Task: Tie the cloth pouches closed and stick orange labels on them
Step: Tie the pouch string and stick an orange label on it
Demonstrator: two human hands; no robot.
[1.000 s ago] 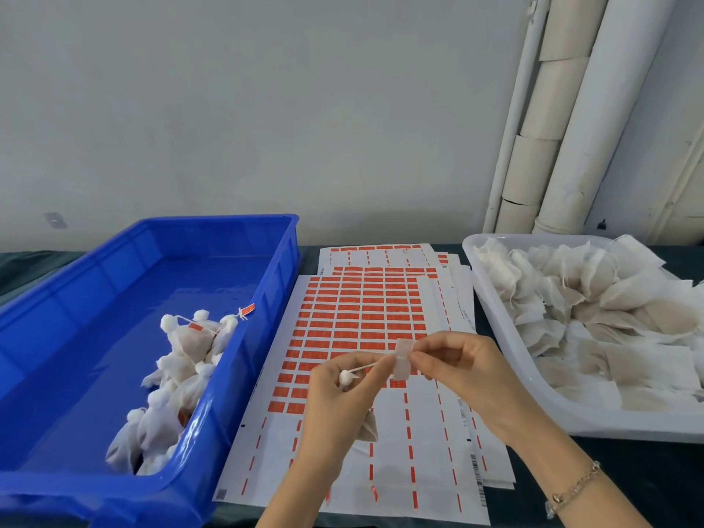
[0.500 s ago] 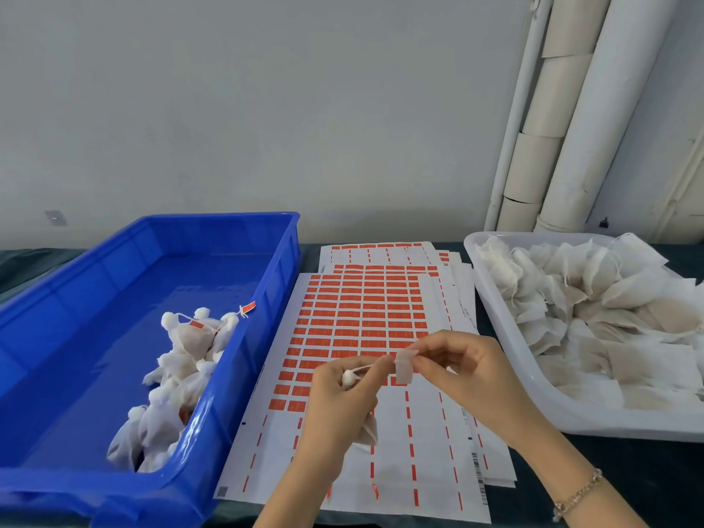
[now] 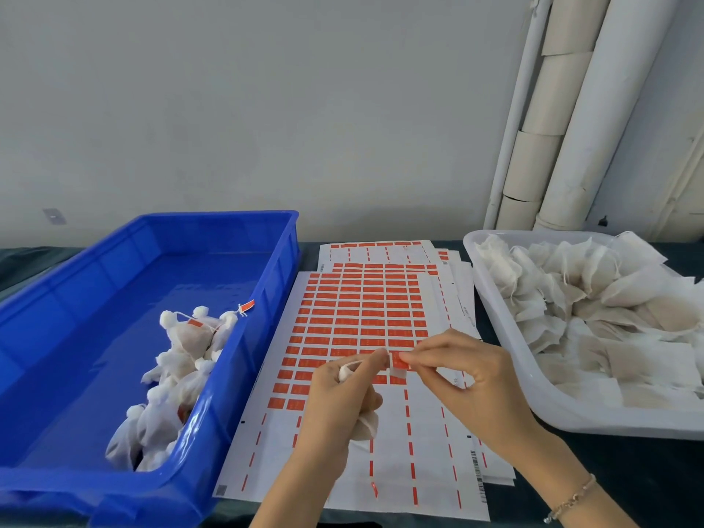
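The deep blue plastic crate (image 3: 266, 283) takes up the left edge of the dark worktop (image 3: 628, 470). A heap of tied white cloth pouches (image 3: 183, 360) lies against its right wall, and a few show orange tags. At the right edge, the shallow white plastic tray (image 3: 503, 337) is piled with flat, untied cloth pouches (image 3: 594, 299). Between the two fans a stack of white label sheets (image 3: 362, 310); the near half of the top sheet is mostly stripped.

Over that sheet my left hand (image 3: 335, 402) is curled round one small white pouch (image 3: 365, 424), thumb and forefinger nipping its drawstring. My right hand (image 3: 468, 379) pinches a peeled orange label (image 3: 399, 362) right at that string.

I judge the knot done and the labelling step in hand. Next I need to fold the label squarely over the string and press it fast. After that the pouch goes into the crate.
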